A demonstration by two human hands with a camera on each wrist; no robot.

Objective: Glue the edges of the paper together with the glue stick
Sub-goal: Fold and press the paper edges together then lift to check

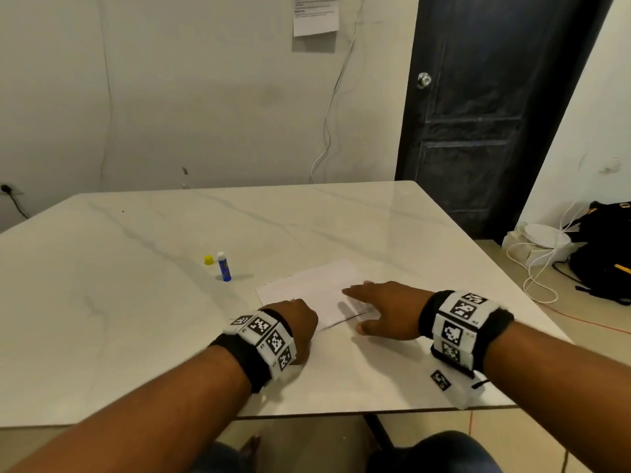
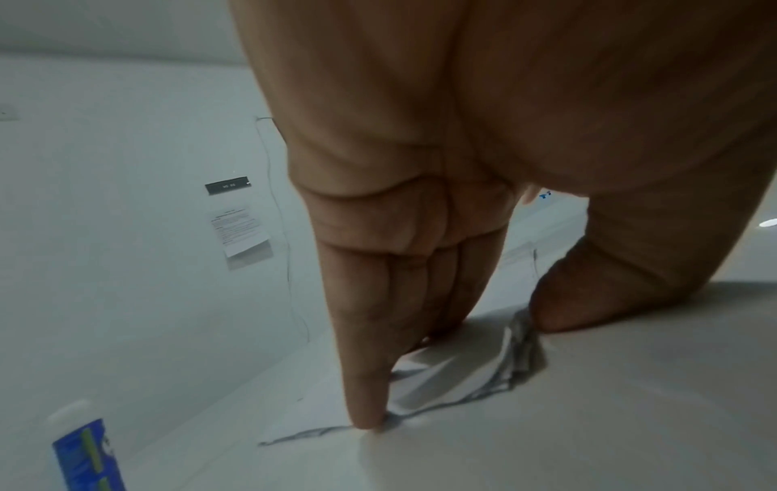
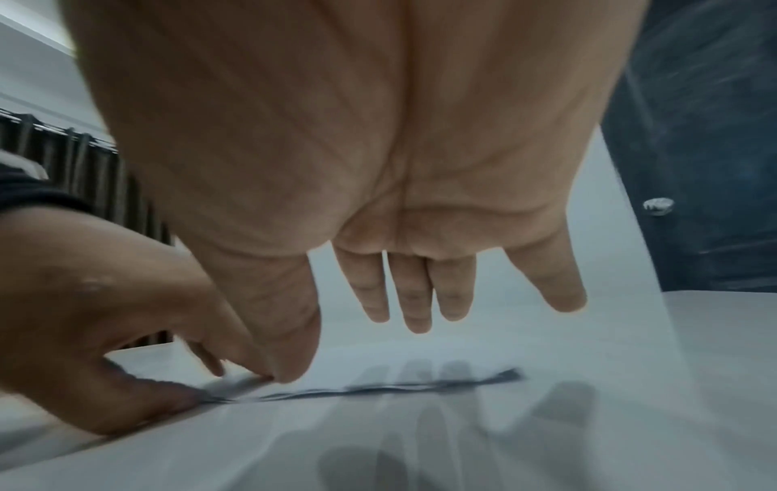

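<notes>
Both hands on paper (image 1: 316, 290): left (image 1: 295, 320) fingertips pressing edge, right (image 1: 382, 310) flat, fingers straight.

No wording is legible: print on the wall notice (image 1: 316, 15), the blue glue stick (image 1: 224, 266) label and the patterned wrist bands (image 1: 459, 320) is too small or blurred.

On the worktop (image 1: 143, 302) stand one glue stick (image 1: 224, 266) and one yellow cap (image 1: 208, 259) beside it. One folded paper (image 1: 314, 288) lies there; whether it is a single sheet cannot be told from its blurred edge. Two hands are over it: one left hand (image 1: 293, 322) and one right hand (image 1: 386, 308). One printed notice (image 1: 316, 15) hangs on the wall, beside one dark door (image 1: 485, 107).
</notes>
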